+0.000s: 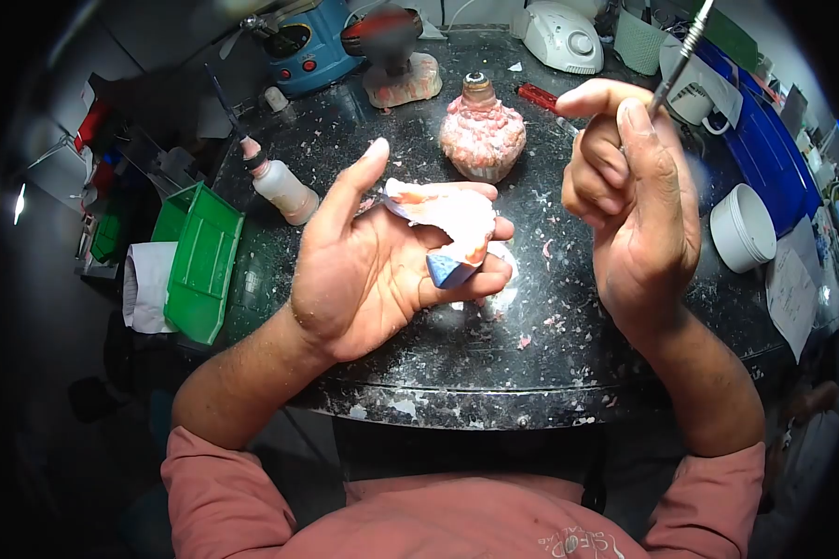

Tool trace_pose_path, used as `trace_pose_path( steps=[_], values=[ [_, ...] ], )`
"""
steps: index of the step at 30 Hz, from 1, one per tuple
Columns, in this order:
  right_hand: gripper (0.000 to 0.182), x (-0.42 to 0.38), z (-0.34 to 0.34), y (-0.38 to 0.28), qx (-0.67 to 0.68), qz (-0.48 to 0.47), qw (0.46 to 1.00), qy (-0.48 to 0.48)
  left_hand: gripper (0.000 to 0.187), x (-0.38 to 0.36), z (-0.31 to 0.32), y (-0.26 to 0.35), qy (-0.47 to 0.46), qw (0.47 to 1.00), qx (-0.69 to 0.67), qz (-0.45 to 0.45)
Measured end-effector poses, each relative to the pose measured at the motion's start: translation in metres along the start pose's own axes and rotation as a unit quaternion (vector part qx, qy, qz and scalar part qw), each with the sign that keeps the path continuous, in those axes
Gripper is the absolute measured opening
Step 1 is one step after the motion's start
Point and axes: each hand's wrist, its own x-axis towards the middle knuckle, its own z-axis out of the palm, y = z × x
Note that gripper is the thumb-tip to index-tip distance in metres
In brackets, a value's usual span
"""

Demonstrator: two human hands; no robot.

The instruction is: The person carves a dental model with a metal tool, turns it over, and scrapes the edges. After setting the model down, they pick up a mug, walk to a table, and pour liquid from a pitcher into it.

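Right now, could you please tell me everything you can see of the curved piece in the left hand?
The curved piece is roughly C-shaped, its gap facing the palm. Much of it is glaring white, with pinkish-orange patches and a blue, angular lower end; the material might be plaster or wax, but glare hides the fine detail. It lies across the fingers of the open left hand, above the black worktable, with the thumb stretched clear of it.

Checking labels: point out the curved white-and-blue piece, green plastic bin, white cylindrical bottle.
Curved white-and-blue piece point(472, 225), head view: pale bend.
Green plastic bin point(199, 270), head view: wall.
White cylindrical bottle point(284, 190), head view: body.
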Motion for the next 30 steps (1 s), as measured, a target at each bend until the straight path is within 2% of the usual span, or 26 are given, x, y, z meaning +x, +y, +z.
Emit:
trace_pose_path(
  steps=[2, 3, 4, 6, 7, 8, 10, 12, 13, 15, 16, 17, 20, 22, 24, 27, 30],
  values=[
    [0.042, -0.001, 0.011, -0.003, 0.013, 0.007, 1.000, -0.008, 0.073, -0.001, -0.001, -0.001, -0.021, 0.995, -0.096, -0.025],
    [0.047, 0.003, 0.019, 0.014, -0.035, -0.118, 0.992, 0.028, 0.070, 0.001, -0.006, -0.001, -0.074, 0.990, -0.117, -0.032],
    [0.047, 0.000, 0.015, 0.015, -0.035, -0.116, 0.992, 0.029, 0.070, 0.001, -0.007, -0.003, -0.073, 0.990, -0.119, -0.033],
    [0.047, -0.005, 0.010, 0.009, -0.033, -0.061, 0.997, -0.042, 0.067, 0.000, -0.004, -0.003, -0.052, 0.993, -0.096, -0.034],
    [0.033, -0.008, 0.009, 0.009, 0.057, -0.032, 0.997, -0.048, 0.067, 0.000, -0.004, -0.003, -0.051, 0.993, -0.098, -0.035],
    [0.033, -0.008, 0.010, 0.009, 0.058, -0.030, 0.997, -0.049, 0.065, 0.000, -0.004, -0.003, -0.065, 0.992, -0.100, -0.032],
    [0.020, -0.007, 0.015, 0.007, 0.029, -0.003, 0.995, -0.099, 0.063, -0.001, -0.007, -0.004, -0.075, 0.991, -0.105, -0.031],
    [0.022, -0.012, 0.015, 0.006, 0.002, 0.044, 0.992, -0.120, 0.060, -0.001, -0.012, -0.005, -0.057, 0.993, -0.102, -0.028],
    [0.022, -0.013, 0.016, 0.006, 0.001, 0.036, 0.992, -0.119, 0.059, 0.002, -0.020, -0.006, -0.099, 0.992, -0.080, -0.022],
    [0.021, -0.011, 0.015, 0.008, 0.001, 0.030, 0.992, -0.119, 0.058, 0.001, -0.020, -0.006, -0.078, 0.993, -0.081, -0.022],
    [0.020, -0.007, 0.014, 0.010, -0.059, -0.052, 0.987, -0.141, 0.058, 0.000, -0.016, -0.005, -0.059, 0.995, -0.082, -0.023],
    [0.019, -0.006, 0.013, 0.012, -0.119, -0.132, 0.971, -0.160, 0.057, -0.002, -0.008, -0.003, 0.001, 0.999, -0.037, -0.022],
    [0.017, -0.014, 0.019, 0.012, -0.098, -0.078, 0.984, -0.129, 0.050, 0.000, -0.003, -0.003, 0.002, 0.998, -0.060, -0.031],
    [0.018, -0.014, 0.018, 0.012, -0.100, -0.091, 0.982, -0.129, 0.050, 0.001, -0.009, -0.007, -0.020, 0.997, -0.068, -0.034],
    [0.017, -0.014, 0.017, 0.009, -0.102, -0.068, 0.981, -0.150, 0.058, 0.003, -0.020, -0.011, -0.091, 0.987, -0.127, -0.033],
    [0.016, -0.015, 0.018, 0.011, -0.098, -0.037, 0.982, -0.156, 0.059, 0.002, -0.013, -0.011, -0.083, 0.987, -0.124, -0.054],
    [0.016, -0.014, 0.018, 0.013, -0.102, -0.069, 0.980, -0.159, 0.061, 0.003, -0.016, -0.011, -0.091, 0.986, -0.130, -0.052]
  ],
)
